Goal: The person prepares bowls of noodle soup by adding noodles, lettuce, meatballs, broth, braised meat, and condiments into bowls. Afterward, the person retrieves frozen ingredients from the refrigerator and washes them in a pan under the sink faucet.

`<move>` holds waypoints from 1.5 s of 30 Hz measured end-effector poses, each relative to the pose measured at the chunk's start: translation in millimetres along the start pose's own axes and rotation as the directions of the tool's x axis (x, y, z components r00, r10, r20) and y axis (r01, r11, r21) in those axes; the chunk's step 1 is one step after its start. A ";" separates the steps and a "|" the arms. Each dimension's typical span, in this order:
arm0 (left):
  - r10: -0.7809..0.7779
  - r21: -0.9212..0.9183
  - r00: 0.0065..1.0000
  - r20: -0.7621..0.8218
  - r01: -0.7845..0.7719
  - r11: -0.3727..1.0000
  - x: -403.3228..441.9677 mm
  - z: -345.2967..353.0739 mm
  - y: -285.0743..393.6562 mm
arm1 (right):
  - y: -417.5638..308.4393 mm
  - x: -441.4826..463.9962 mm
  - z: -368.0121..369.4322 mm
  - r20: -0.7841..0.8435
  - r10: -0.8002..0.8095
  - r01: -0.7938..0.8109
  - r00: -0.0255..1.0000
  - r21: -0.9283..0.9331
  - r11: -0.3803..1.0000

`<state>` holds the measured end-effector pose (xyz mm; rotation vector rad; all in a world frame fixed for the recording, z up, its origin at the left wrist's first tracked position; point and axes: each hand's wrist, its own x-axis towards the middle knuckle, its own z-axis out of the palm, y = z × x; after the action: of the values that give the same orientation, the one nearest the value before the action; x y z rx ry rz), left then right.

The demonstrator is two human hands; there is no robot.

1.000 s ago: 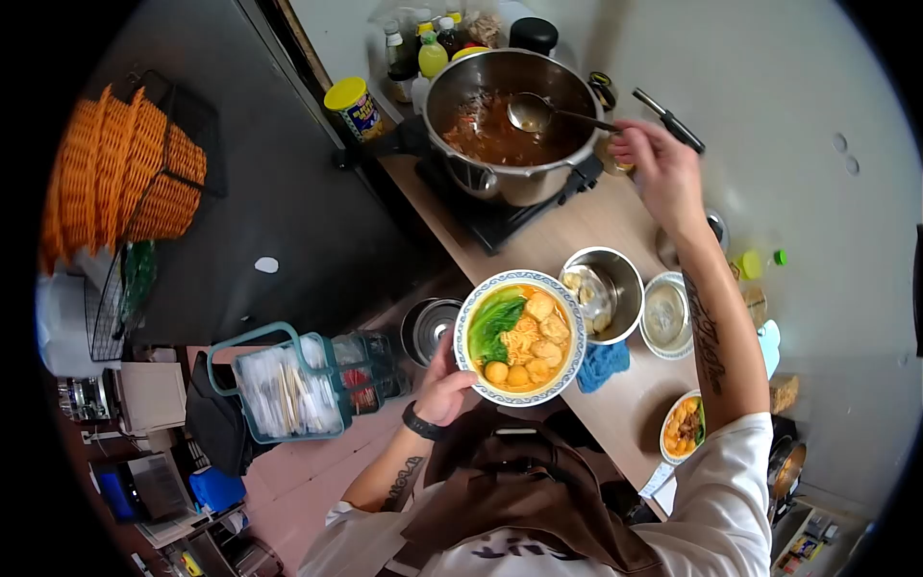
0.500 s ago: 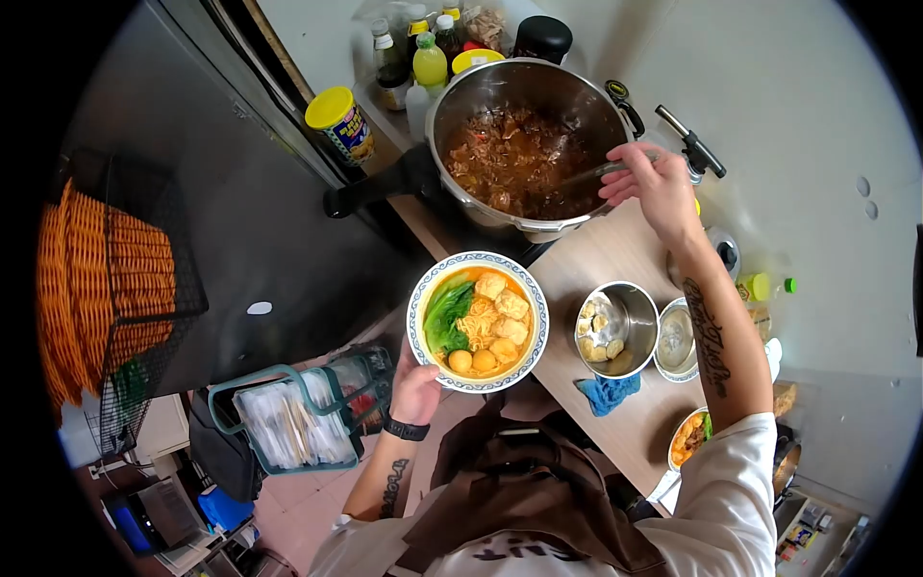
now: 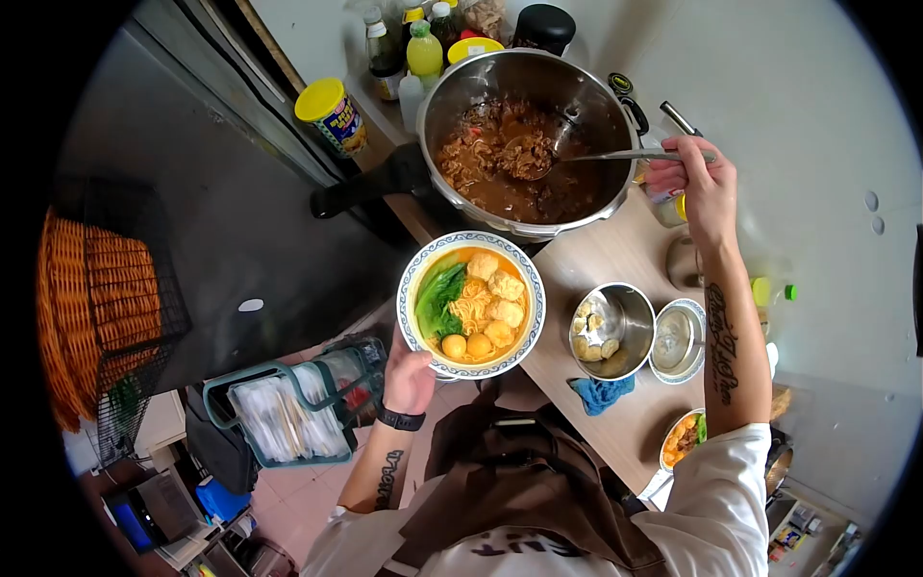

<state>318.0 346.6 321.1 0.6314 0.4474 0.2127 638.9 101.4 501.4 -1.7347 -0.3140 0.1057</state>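
Observation:
My left hand (image 3: 411, 377) grips the rim and underside of a patterned bowl (image 3: 408, 279) at its lower left. In the bowl lie noodles (image 3: 471, 308), leafy greens (image 3: 440, 298), tofu puffs (image 3: 507, 286) and round balls (image 3: 478, 345) in orange broth. With its fingers closed round the handle, my right hand (image 3: 700, 183) holds a ladle (image 3: 606, 155). The ladle's bowl, heaped with brown minced meat, sits inside a large pressure cooker pot (image 3: 601, 96). Dark meat sauce (image 3: 481, 178) covers the pot's bottom. The patterned bowl hangs in front of the pot, close to its near rim.
A steel pot (image 3: 630, 358) with pale pieces, a bowl (image 3: 685, 370), a blue cloth (image 3: 603, 393) and a filled noodle bowl (image 3: 673, 447) stand on the counter at right. The cooker's black handle (image 3: 370, 186) juts left. Bottles (image 3: 424, 53) and a yellow-lidded can (image 3: 332, 115) sit behind.
The ladle has come up with minced meat in it, and my right hand has moved to the right. The patterned bowl is slightly nearer the pot.

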 end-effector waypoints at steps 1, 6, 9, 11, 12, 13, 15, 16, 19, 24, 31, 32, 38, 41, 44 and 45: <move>-0.001 -0.022 1.000 -0.002 0.001 1.000 -0.7 1.1 -0.1 | -0.4 -0.9 -2.4 -0.002 -0.003 0.003 1.000 0.011 1.000; 0.015 -0.064 1.000 -0.018 -0.016 0.998 -2.7 8.0 -0.2 | -4.0 -4.2 -14.6 -0.027 0.001 0.000 1.000 0.036 0.999; 0.033 -0.065 0.999 -0.021 -0.034 0.997 -3.6 5.8 -3.8 | -16.3 -8.9 -20.7 -0.036 -0.020 0.021 0.999 0.019 1.000; 0.040 -0.049 0.999 -0.006 -0.040 0.998 -5.4 5.9 -4.0 | -33.7 -16.3 -20.6 -0.036 -0.045 0.046 0.998 0.005 0.999; 0.048 -0.050 0.999 -0.005 -0.048 0.998 -6.2 8.2 -3.6 | -40.1 -18.3 -23.1 -0.028 -0.066 0.066 0.997 0.006 0.998; 0.055 -0.052 0.998 -0.007 -0.056 0.997 -7.7 9.7 -3.6 | -46.9 -21.1 -25.3 -0.021 -0.085 0.085 0.996 0.007 0.996; 0.066 -0.056 0.998 -0.014 -0.067 0.996 -8.1 12.2 -5.2 | -60.2 -26.7 -30.0 0.004 -0.119 0.119 0.993 0.013 0.993; 0.079 -0.059 0.997 -0.016 -0.080 0.995 -8.4 13.5 -5.1 | -65.7 -29.5 -33.7 0.025 -0.141 0.140 0.990 0.026 0.990; 0.085 -0.062 0.996 -0.027 -0.087 0.994 -11.1 13.6 -6.3 | -80.1 -43.3 -40.8 0.071 -0.180 0.176 0.981 0.062 0.982; 0.095 -0.049 0.995 -0.015 -0.096 0.994 -13.4 18.7 -2.3 | -80.7 -78.0 -25.6 0.258 -0.192 0.151 0.947 0.170 0.974; 0.107 -0.054 0.994 -0.012 -0.107 0.993 -21.2 19.7 -0.1 | -42.0 -147.2 10.3 0.470 -0.400 0.470 0.787 -0.036 0.882; 0.107 -0.048 0.994 -0.009 -0.108 0.993 -20.6 17.5 0.0 | -43.7 -151.3 6.7 0.560 -0.429 0.581 0.709 -0.117 0.806; 0.120 -0.073 0.993 -0.004 -0.120 0.990 -21.9 11.4 -1.4 | -52.9 -175.4 1.9 0.620 -0.544 0.784 0.565 -0.198 0.589; 0.129 -0.078 0.992 -0.006 -0.130 0.989 -20.6 10.2 -1.0 | -45.8 -181.7 1.5 0.533 -0.566 0.750 0.629 -0.222 0.624; 0.124 -0.076 0.992 -0.002 -0.124 0.989 -19.8 7.7 -0.9 | -36.7 -184.3 3.5 0.486 -0.492 0.653 0.722 -0.246 0.716; 0.127 -0.077 0.992 0.008 -0.126 0.989 -18.9 3.7 -1.0 | -28.6 -186.8 3.7 0.348 -0.500 0.577 0.793 -0.168 0.799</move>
<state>303.1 337.7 329.5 0.5867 0.3858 0.3443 454.7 59.5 509.1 -1.8251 -1.0821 -0.1160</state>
